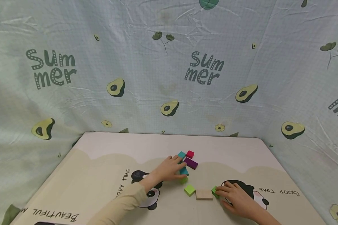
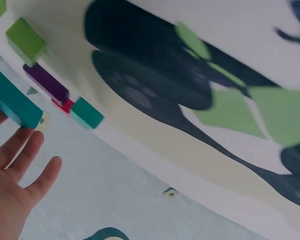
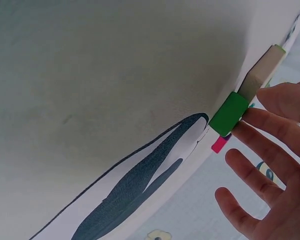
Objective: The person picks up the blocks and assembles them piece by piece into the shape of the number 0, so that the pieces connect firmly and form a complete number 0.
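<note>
In the head view my left hand [image 1: 169, 169] is over the group of blocks at mid-table, its thumb and fingers on either side of a long teal block [image 1: 184, 171]. The left wrist view shows its fingertips against the end of that teal block [image 2: 12, 97]; the thumb is out of sight there. My right hand [image 1: 236, 198] touches a green block [image 1: 214, 191] with its fingertips, its thumb apart from the block in the head view. That green block [image 3: 230, 114] stands against the end of a plain wooden block [image 1: 204, 195], with a light green block [image 1: 190, 190] at the other end.
Beyond the left hand lie a purple block [image 1: 191, 163], a red block [image 1: 190, 154] and a small teal block [image 1: 181, 154]. Another light green block [image 1: 183, 180] sits partly under the left hand. A patterned curtain [image 1: 169, 78] hangs behind the printed table [image 1: 101, 156].
</note>
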Demonstrator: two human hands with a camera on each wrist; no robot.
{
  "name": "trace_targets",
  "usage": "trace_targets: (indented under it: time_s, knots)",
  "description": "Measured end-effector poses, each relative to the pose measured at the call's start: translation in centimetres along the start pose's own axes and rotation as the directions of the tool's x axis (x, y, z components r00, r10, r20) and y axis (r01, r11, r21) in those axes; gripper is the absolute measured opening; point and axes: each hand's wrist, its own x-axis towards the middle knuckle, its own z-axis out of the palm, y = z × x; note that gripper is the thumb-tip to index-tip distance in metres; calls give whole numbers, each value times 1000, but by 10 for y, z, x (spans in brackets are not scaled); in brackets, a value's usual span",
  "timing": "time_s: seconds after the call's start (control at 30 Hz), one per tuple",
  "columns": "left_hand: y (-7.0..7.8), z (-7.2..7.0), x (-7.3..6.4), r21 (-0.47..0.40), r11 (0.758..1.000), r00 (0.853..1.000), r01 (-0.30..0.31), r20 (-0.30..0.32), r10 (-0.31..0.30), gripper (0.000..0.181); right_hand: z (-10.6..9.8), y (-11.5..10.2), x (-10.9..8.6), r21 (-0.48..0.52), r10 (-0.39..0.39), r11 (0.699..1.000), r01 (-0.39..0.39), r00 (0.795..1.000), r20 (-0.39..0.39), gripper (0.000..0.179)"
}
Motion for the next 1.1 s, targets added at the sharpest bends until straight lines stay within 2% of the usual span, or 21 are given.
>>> trace_targets:
  time_s: [0.3,0.47,0.9,1.1]
  knots:
    - [16,2,13,-4,999,997,-50,54,50,47,-2,-1,1,21,43,999,-44,997,58,30]
    - [20,6,18,2,997,996,-72,58,72,49,-1,0,1,4,16,1000,-16,1000,19,31]
    - [21,15,20,-24,1000,992,-18,121,20,52,-1,-1,-1,4,6,1000,-6,1000,-7,31]
    - [20,16,19,-21,1000,990,-13,138,16,51,-2,-1,-2,20,19,1000,-19,1000,5,31]
